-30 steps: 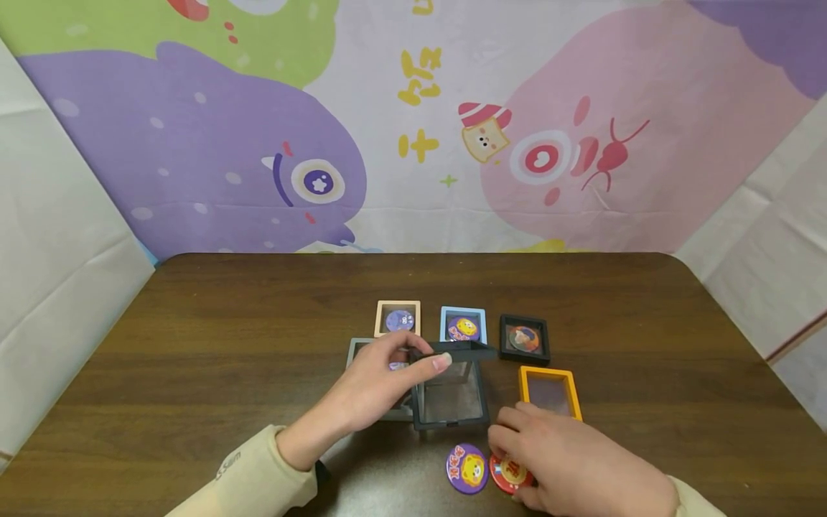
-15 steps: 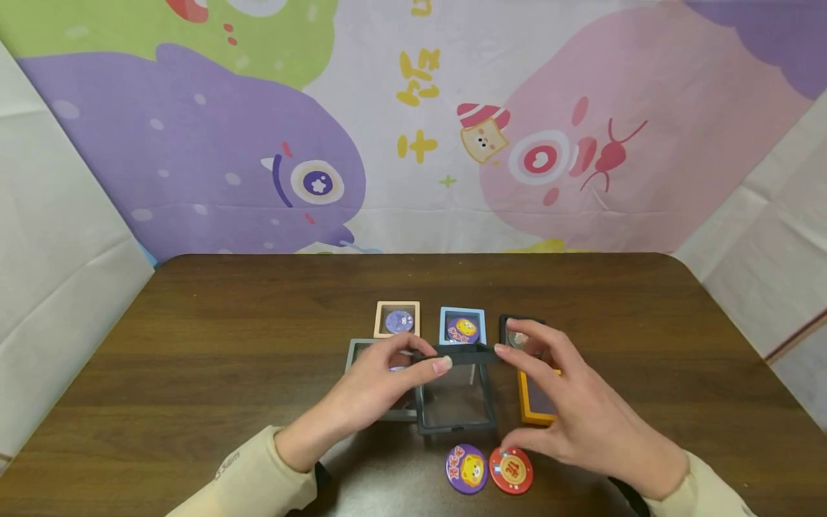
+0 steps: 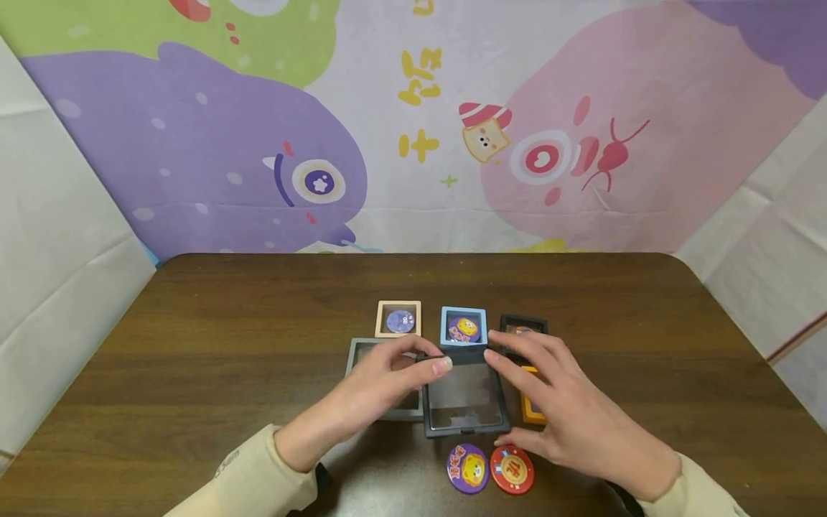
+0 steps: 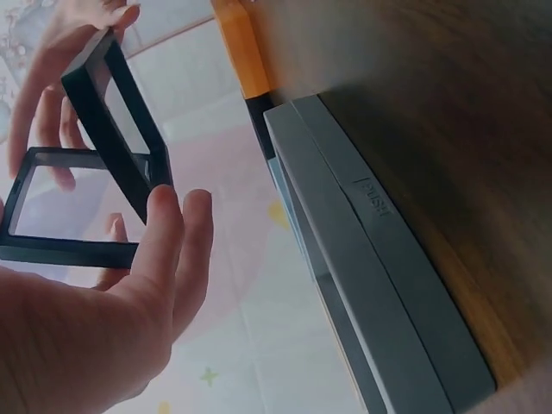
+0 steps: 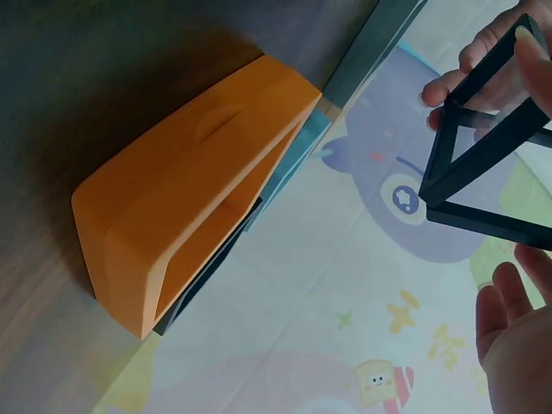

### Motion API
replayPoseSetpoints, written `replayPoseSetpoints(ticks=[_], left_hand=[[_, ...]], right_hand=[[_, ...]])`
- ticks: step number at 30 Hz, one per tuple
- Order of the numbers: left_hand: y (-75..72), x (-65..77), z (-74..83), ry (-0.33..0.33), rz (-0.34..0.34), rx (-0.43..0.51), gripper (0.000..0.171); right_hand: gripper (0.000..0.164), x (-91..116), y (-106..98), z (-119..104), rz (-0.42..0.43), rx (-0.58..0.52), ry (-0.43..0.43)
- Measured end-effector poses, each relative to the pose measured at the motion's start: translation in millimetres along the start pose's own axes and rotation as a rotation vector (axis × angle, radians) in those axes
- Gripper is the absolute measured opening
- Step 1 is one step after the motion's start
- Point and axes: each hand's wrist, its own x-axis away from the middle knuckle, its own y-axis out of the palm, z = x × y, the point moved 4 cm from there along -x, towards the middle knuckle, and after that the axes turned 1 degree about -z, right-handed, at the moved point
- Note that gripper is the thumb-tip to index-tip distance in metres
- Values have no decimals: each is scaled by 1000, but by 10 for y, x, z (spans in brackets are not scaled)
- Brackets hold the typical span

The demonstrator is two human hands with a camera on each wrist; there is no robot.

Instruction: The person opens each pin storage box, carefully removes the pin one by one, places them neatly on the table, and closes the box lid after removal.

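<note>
The left hand (image 4: pixel 129 319) holds 1 black frame (image 4: pixel 104 131).

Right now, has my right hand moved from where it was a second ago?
Yes. Judged against the table in the head view, your right hand has shifted farther from you, off the red badge to beside the open dark frame.

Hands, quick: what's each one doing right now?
Left hand: holding the dark frame, pinched at one side.
Right hand: open, fingers apart at the frame's other side; whether the fingertips touch it can't be told.
</note>
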Motion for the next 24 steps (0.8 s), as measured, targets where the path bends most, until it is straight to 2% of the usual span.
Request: replayPoseSetpoints(ticks=[3, 5, 8, 11, 19, 24], left_hand=[[2, 4, -5, -1, -5, 0, 43], [9, 7, -8, 10, -12, -3, 42], [27, 7, -5, 56, -21, -5, 41], [46, 3, -5, 106, -32, -9, 41], [46, -8, -47, 119, -27, -118, 43], [60, -18, -68, 100, -54, -115, 47]], right_hand=[[82, -5, -13, -12, 24, -1, -5], [67, -20, -34, -32, 59, -16, -26], [42, -42, -71, -66, 107, -50, -61], [28, -63, -100, -92, 133, -87, -92], [20, -83, -116, -107, 149, -116, -129], [19, -100, -137, -127, 172, -104, -154]])
